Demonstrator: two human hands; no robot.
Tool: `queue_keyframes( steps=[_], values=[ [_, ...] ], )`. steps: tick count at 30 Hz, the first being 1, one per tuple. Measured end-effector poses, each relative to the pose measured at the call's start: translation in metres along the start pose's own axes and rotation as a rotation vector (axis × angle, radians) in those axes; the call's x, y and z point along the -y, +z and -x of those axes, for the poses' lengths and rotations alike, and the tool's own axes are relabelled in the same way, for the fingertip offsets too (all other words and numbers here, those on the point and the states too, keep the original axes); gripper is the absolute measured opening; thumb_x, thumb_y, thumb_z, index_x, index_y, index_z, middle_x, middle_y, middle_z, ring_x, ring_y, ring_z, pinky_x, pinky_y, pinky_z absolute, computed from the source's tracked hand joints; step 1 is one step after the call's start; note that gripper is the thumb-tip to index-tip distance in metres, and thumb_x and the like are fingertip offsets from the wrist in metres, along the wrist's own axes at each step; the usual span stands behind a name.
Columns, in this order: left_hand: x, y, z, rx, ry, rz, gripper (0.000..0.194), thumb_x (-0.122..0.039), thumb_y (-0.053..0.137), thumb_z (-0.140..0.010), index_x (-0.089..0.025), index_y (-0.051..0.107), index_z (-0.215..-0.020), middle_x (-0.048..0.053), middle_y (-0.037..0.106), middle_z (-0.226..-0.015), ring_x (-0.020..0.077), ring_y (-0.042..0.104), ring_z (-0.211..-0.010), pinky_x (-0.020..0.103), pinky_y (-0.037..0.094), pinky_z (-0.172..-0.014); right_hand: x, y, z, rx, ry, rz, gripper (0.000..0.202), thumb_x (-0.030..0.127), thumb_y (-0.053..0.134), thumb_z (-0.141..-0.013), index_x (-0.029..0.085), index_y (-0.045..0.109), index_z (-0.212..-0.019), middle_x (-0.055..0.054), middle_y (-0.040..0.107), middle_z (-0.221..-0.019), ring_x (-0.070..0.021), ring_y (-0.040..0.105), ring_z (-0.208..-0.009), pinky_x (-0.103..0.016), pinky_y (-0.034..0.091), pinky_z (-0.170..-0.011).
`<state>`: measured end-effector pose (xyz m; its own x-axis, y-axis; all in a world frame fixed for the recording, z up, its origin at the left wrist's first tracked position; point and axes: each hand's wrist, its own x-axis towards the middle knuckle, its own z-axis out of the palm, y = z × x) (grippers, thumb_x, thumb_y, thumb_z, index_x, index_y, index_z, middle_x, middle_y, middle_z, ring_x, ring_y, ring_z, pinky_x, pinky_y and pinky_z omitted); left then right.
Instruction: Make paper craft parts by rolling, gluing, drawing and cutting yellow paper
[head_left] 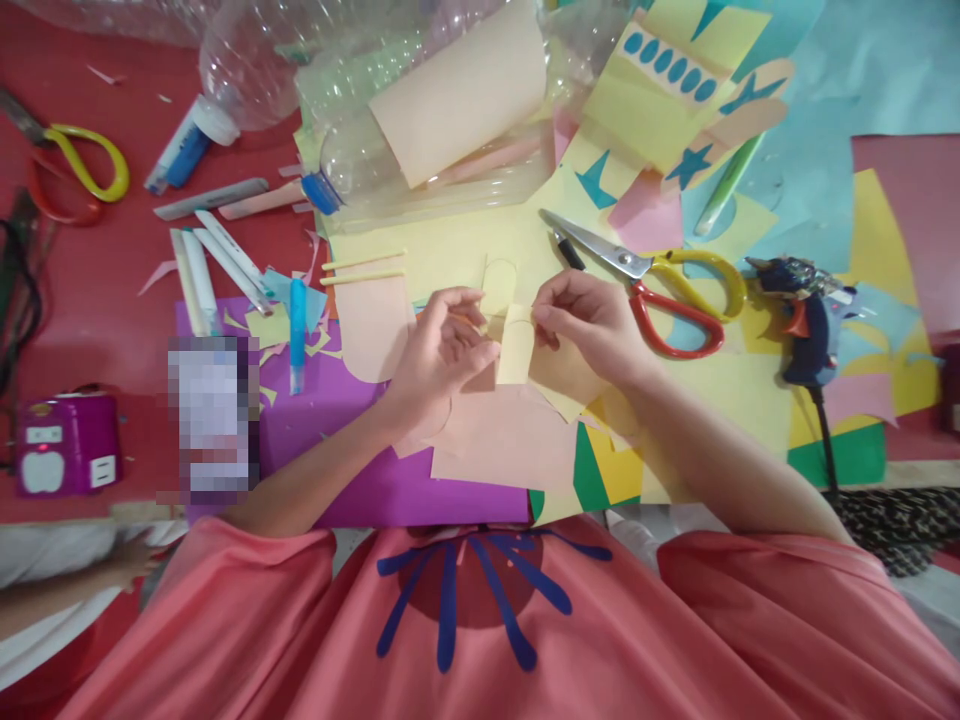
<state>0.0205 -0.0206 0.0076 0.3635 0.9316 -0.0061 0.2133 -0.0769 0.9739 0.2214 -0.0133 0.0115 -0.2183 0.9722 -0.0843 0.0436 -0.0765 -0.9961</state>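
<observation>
A small pale-yellow paper piece (514, 352) with a curved line near its top stands between my hands. My right hand (589, 322) pinches its right edge between thumb and fingers. My left hand (444, 350) is at its left side, fingers loosely curled and apart, with the thumb tip by the paper's edge. Just behind lies another yellow strip with a rounded outline (499, 280). Scissors (637, 265) with red and yellow handles rest to the right of my right hand, beside a black pen (568, 250). Below my hands lies a peach paper sheet (517, 440).
Clear plastic bottles (360, 160) lie at the back, one partly wrapped in peach paper (465, 95). A glue gun (810, 320) with a cord lies right. At left are markers (298, 330), a pixelated rectangle (214, 415), a purple box (69, 445) and other scissors (82, 165).
</observation>
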Motion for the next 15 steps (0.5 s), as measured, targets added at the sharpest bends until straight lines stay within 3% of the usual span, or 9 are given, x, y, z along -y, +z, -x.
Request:
queue_keyframes(
  steps=[3,6,9,12,15],
  values=[
    [-0.006,0.001,-0.002,0.286,-0.323,0.208,0.039,-0.056,0.065,-0.081,-0.018,0.052,-0.079,-0.006,0.052,-0.061,0.0035,0.051,-0.046,0.014,0.041,-0.042,-0.002,0.005,0.0,0.0,0.041,-0.046,0.021,0.031,0.068,-0.079,0.02,0.052,-0.071,0.006,0.055,-0.056,-0.0055,0.052,-0.047,-0.02,0.042,-0.043],
    [-0.011,0.002,-0.002,0.285,-0.409,0.236,0.044,-0.052,0.067,-0.081,-0.018,0.046,-0.063,-0.007,0.049,-0.053,0.0006,0.043,-0.037,0.013,0.032,-0.034,0.0,0.003,-0.001,0.035,0.048,-0.063,0.024,0.037,0.069,-0.079,0.02,0.054,-0.073,0.005,0.056,-0.057,-0.0059,0.053,-0.047,-0.02,0.041,-0.042],
    [-0.013,0.002,-0.004,0.219,-0.494,0.256,0.041,-0.043,0.064,-0.086,-0.017,0.045,-0.061,-0.007,0.052,-0.051,0.0002,0.043,-0.033,0.013,0.03,-0.031,0.016,-0.01,-0.002,0.176,0.093,0.028,0.025,0.042,0.068,-0.08,0.019,0.058,-0.08,0.002,0.062,-0.066,-0.0084,0.058,-0.052,-0.022,0.043,-0.042],
    [-0.013,0.002,-0.007,0.165,-0.558,0.292,0.035,-0.029,0.056,-0.092,-0.017,0.043,-0.062,-0.008,0.053,-0.048,-0.0001,0.043,-0.03,0.011,0.029,-0.03,0.039,-0.037,0.006,0.23,0.125,0.37,0.025,0.044,0.059,-0.085,0.02,0.064,-0.09,-0.004,0.068,-0.078,-0.0143,0.065,-0.066,-0.028,0.049,-0.052],
    [-0.012,0.002,-0.008,0.166,-0.559,0.328,0.029,-0.02,0.052,-0.093,-0.017,0.045,-0.066,-0.009,0.052,-0.048,-0.0002,0.043,-0.03,0.011,0.028,-0.03,0.051,-0.07,0.022,-0.012,0.15,1.001,0.022,0.031,0.055,-0.089,0.022,0.067,-0.105,-0.011,0.071,-0.099,-0.0202,0.066,-0.077,-0.038,0.05,-0.067]
  ],
)
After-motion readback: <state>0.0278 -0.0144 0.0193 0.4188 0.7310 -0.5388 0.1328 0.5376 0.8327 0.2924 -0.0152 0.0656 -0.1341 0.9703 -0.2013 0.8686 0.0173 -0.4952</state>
